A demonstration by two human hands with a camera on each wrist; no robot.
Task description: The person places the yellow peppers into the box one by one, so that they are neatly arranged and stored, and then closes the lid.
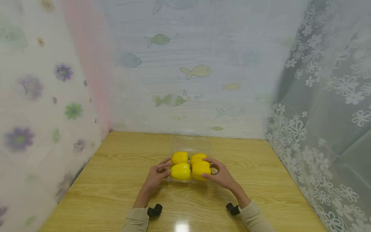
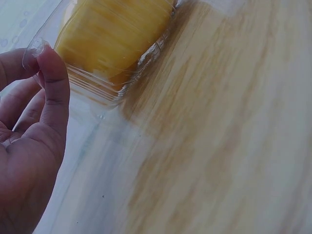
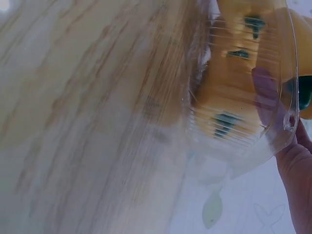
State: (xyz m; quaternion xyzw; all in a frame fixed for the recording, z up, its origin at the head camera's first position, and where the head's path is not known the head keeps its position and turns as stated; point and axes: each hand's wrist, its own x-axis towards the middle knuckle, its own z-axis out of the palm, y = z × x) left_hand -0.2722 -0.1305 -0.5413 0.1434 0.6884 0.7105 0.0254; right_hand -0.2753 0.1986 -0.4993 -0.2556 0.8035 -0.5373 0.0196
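So, head view first: we see a clear plastic clamshell (image 1: 189, 151) with four yellow bell peppers (image 1: 181, 170) sitting mid-table on the wooden table (image 1: 116, 180), lid tipped open toward the back. Left hand (image 1: 157, 175) grips the near-left edge of the tray, right hand (image 1: 218, 174) wraps the near-right side, fingers curled on the nearest pepper and rim. Black wrist cameras (image 1: 154, 210) show at both beige sleeves (image 1: 136, 220).

Left wrist view: we see the thumb and fingers (image 2: 51, 83) pinching the thin rim of the clamshell (image 2: 97, 83), a pepper (image 2: 114, 34) right behind the wall. Only this view shows how little of the rim is held.

Right wrist view: we see a fingertip (image 3: 265, 92) through the curved plastic (image 3: 243, 122), green stems (image 3: 224, 122) visible, palm (image 3: 297, 180) at the frame edge. Whether these fingers grasp the rim or the pepper we cannot tell here; the head view settles it.

Risk, as we judge it: the flimsy tray could flex or slip from that thin pinch, and the peppers could roll out onto the table, since the lid is open. The wrist views hide the lid entirely.
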